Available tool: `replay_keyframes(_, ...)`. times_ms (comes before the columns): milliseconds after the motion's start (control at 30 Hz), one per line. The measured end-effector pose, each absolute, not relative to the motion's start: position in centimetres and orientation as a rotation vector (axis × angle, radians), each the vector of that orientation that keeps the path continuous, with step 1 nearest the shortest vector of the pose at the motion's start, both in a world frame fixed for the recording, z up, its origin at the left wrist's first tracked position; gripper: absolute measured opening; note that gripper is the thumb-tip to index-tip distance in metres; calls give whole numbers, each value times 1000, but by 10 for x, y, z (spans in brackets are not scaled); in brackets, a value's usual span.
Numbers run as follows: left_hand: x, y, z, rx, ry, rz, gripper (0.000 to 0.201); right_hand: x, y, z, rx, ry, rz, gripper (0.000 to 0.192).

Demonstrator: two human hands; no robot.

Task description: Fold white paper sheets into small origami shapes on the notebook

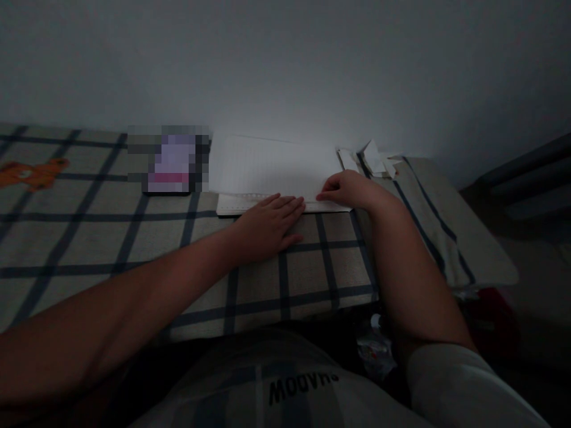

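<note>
A lined sheet of paper (272, 160) lies on a writing pad (232, 205) at the back of the cloth-covered table, against the wall. A row of holes runs along the pad's near edge. My left hand (270, 226) rests flat across that edge, its fingers stretched out toward the right. At the pad's right end, my right hand (345, 189) is bent inward with thumb and fingertips pinched at the sheet's near edge. How much paper sits between those fingertips is hard to see in the dim light.
A phone-like device (173, 160), blurred by pixels, lies left of the pad. Torn paper scraps (375, 159) are heaped to the right. An orange object (35, 172) sits at the far left. Below the checked tablecloth's (307, 285) edge is a clear plastic bottle (377, 348).
</note>
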State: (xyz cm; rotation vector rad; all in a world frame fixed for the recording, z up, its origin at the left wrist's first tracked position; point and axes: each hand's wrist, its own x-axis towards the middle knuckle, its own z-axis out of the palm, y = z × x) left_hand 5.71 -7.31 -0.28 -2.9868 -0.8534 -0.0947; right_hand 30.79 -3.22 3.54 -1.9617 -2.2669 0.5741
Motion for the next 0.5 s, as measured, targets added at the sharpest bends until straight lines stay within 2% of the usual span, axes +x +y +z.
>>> replay_keyframes(200,57,-74,1,-3004,-879,-110,73,317,-32,37,-2003,-2268,575,28)
replay_keyframes(500,58,-79,4,-3023,-892,-100,92,320,-31,36,-2032,-2260,551,27)
